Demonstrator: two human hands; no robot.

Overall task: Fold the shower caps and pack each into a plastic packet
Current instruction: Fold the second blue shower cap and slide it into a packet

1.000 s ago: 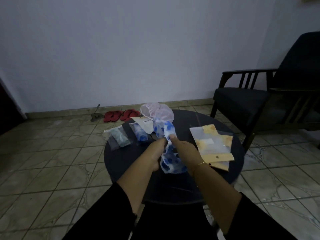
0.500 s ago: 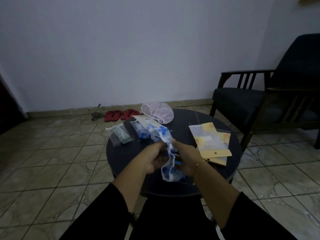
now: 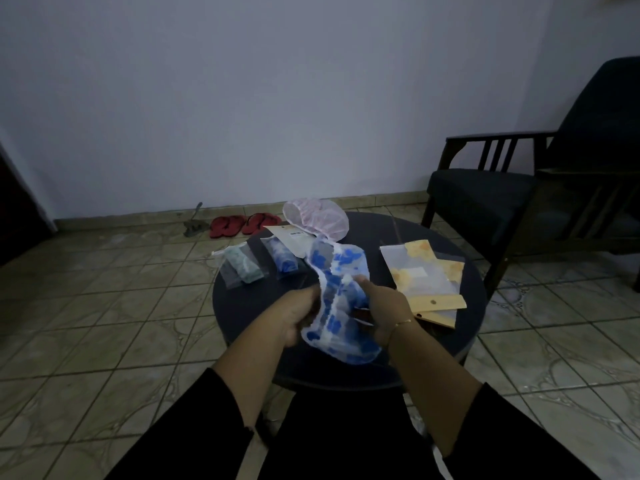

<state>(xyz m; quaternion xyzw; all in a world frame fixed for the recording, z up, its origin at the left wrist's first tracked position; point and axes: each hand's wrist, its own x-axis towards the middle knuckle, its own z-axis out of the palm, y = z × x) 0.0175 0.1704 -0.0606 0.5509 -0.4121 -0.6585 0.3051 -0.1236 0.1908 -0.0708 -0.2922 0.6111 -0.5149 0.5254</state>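
Observation:
A blue-and-white shower cap (image 3: 337, 296) hangs bunched between my hands above the round dark table (image 3: 242, 306). My left hand (image 3: 298, 311) grips its left side and my right hand (image 3: 384, 306) grips its right side. A pink shower cap (image 3: 317, 218) lies at the table's far edge. Two filled plastic packets lie at the far left: one holds a green cap (image 3: 242, 266), the other a blue cap (image 3: 282, 258). A stack of flat packets with orange cards (image 3: 424, 275) lies to the right. Another card-backed packet (image 3: 294, 239) sits under the pink cap.
A dark armchair (image 3: 512, 199) stands to the right of the table. Red sandals (image 3: 242, 224) and a small tool (image 3: 194, 225) lie on the tiled floor by the wall. My dark-clothed lap fills the bottom of the view.
Both hands have kept hold of the blue-and-white cap and reworked it; the cap now spreads wider between them, with its upper end raised toward the pink cap.

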